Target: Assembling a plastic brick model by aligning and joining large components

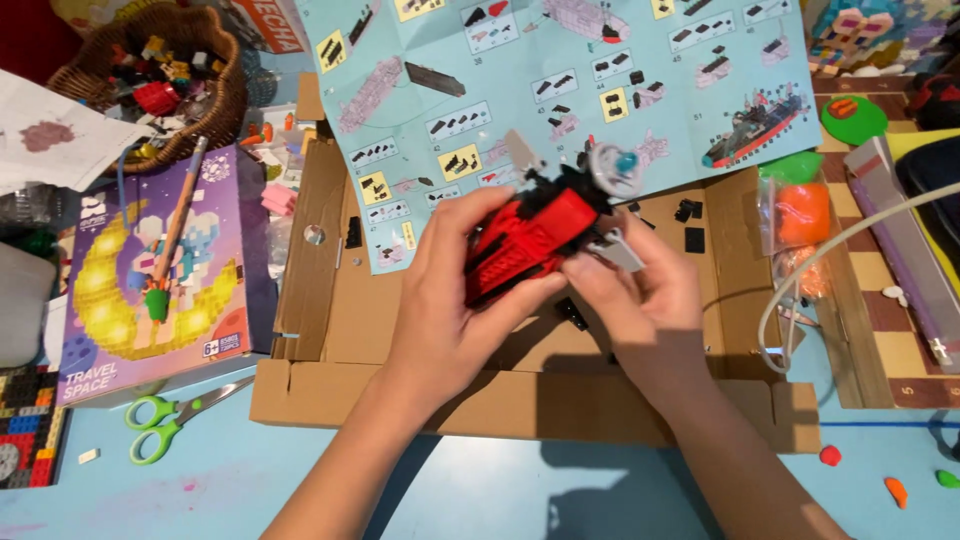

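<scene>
Both hands, left hand (445, 300) and right hand (645, 290), are gripping the red brick ship (530, 240) tight, keeping it steady above the cardboard tray (330, 260).

At frame centre both hands gripped a red-and-black brick model (530, 240) over an open cardboard box (520, 385): the left hand (445, 300) cupped its lower side, the right hand (640, 290) pinched its grey end. A blue instruction sheet (560, 90) lay at the top, a wicker basket (215, 120) upper left, green scissors (165, 420) lower left
</scene>
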